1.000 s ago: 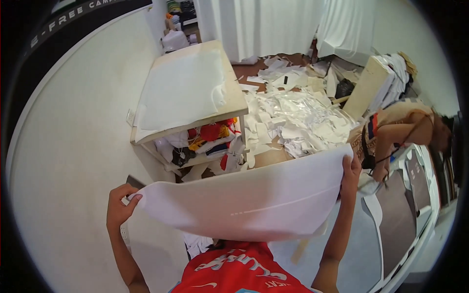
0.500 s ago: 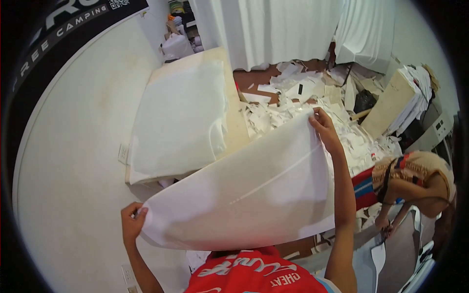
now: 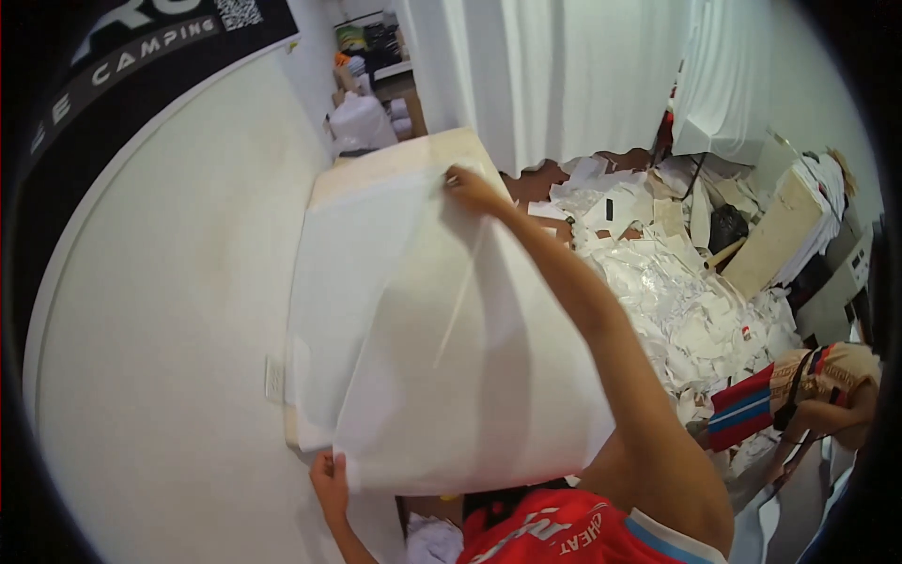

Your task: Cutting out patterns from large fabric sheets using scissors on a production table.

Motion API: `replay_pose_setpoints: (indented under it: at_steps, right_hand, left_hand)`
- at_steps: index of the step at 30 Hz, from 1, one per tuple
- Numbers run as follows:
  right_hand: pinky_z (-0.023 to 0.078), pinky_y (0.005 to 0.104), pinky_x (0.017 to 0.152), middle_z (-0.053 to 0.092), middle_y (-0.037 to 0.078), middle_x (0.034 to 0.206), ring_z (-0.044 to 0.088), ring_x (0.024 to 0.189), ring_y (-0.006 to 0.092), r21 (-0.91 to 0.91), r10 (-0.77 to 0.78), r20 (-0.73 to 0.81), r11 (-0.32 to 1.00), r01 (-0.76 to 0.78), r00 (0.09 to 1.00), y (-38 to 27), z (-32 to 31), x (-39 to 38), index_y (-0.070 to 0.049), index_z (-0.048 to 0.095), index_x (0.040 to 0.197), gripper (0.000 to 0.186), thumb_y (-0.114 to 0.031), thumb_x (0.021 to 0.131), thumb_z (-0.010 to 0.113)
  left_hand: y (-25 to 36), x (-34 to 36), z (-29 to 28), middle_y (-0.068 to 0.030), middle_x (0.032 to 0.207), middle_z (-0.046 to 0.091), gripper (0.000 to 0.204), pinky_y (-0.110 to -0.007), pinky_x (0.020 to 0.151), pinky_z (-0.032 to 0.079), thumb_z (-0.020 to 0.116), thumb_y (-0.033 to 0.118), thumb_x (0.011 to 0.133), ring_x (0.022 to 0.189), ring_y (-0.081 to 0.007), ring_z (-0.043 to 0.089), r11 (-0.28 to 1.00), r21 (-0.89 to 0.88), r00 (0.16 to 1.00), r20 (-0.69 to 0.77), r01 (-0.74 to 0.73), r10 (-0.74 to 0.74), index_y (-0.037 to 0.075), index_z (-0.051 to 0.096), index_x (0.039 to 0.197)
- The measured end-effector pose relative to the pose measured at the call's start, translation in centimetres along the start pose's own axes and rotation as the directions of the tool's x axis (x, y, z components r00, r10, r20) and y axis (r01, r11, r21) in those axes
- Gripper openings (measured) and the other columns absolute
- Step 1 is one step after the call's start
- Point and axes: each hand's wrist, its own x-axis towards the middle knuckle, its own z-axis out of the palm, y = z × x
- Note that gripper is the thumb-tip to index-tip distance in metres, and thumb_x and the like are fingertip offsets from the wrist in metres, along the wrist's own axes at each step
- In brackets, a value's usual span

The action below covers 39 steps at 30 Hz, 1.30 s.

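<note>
Above the table (image 3: 399, 162), the big white sheet (image 3: 470, 376) is pinched at its near corner by the left hand (image 3: 329, 484) and at its far corner by the right hand (image 3: 470, 191), its held edge slanting from near left to far right over a flat pale sheet (image 3: 343, 258).

A: so how's the sheet (image 3: 442, 404) coloured?
B: it's done in white, marked with one thin pale line (image 3: 456, 318).
A: and the shirt (image 3: 587, 526)?
B: red, lettered in whitish. co-worker's shorts (image 3: 740, 415) are striped red and blue.
</note>
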Motion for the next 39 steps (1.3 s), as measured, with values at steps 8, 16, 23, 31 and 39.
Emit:
replay_pose_setpoints:
  at_steps: [8, 16, 23, 31, 39]
  right_hand:
    - [0.042, 0.0454, 0.093, 0.061, 0.020, 0.110, 0.056, 0.107, 0.0339, -0.165, 0.076, 0.119, 0.985, -0.055, 0.990, -3.3, 22.8, 9.2, -0.009, 0.057, 0.112, 0.032, -0.020, 0.082, 0.057]
    - [0.027, 0.0500, 0.106, 0.045, 0.016, 0.128, 0.035, 0.126, 0.0368, -0.048, -0.298, 0.047, 0.953, 0.300, 0.954, -11.8, 29.1, -3.8, -0.010, 0.051, 0.123, 0.045, -0.027, 0.083, 0.065]
    - [0.035, 0.0419, 0.099, 0.047, 0.018, 0.122, 0.042, 0.118, 0.0343, -0.284, 0.439, -0.298, 0.807, -0.518, 0.848, -10.0, 15.7, -32.7, -0.006, 0.053, 0.119, 0.046, -0.016, 0.077, 0.069]
    - [0.048, 0.0348, 0.075, 0.060, 0.016, 0.093, 0.059, 0.081, 0.0242, -0.100, 0.781, -0.392, 0.488, -0.867, 0.485, -7.2, 10.9, -42.4, 0.002, 0.057, 0.108, 0.044, -0.025, 0.078, 0.072]
    - [0.043, 0.0235, 0.057, 0.060, 0.002, 0.077, 0.054, 0.065, 0.0077, 0.516, 0.930, -0.070, 0.344, -0.784, 0.362, -7.5, 5.9, -46.2, -0.002, 0.057, 0.089, 0.021, -0.021, 0.087, 0.064]
  left_hand:
    - [-10.6, 7.2, -2.8, 0.0007, 0.073, 0.056, 0.008, -0.021, 0.062, 0.041, 0.056, 0.007, 0.091, 0.066, -0.0059, 0.049, 0.982, -0.018, 0.981, -0.047, 0.186, -0.186, 0.000, 0.054, 0.089]
    - [-16.5, 5.7, -8.2, -0.0023, 0.078, 0.053, 0.013, -0.026, 0.068, 0.040, 0.057, 0.010, 0.091, 0.073, -0.0099, 0.046, 0.910, -0.113, 0.895, -0.168, 0.399, -0.414, -0.001, 0.052, 0.086]
    - [-17.0, 4.8, -9.3, -0.0032, 0.078, 0.052, 0.018, -0.027, 0.068, 0.039, 0.057, 0.015, 0.092, 0.073, -0.0122, 0.045, 0.887, -0.032, 0.865, -0.207, 0.460, -0.456, -0.002, 0.052, 0.085]
    - [-14.2, 7.8, -4.0, -0.0085, 0.098, 0.059, 0.022, -0.030, 0.079, 0.043, 0.055, 0.015, 0.092, 0.087, -0.0160, 0.053, 0.942, 0.079, 0.940, -0.131, 0.325, -0.313, -0.005, 0.056, 0.100]
    - [-11.3, 4.7, -6.3, -0.0127, 0.108, 0.058, 0.041, -0.031, 0.086, 0.045, 0.059, 0.016, 0.091, 0.095, -0.0181, 0.055, 0.877, -0.168, 0.892, 0.041, 0.451, -0.451, -0.007, 0.047, 0.123]
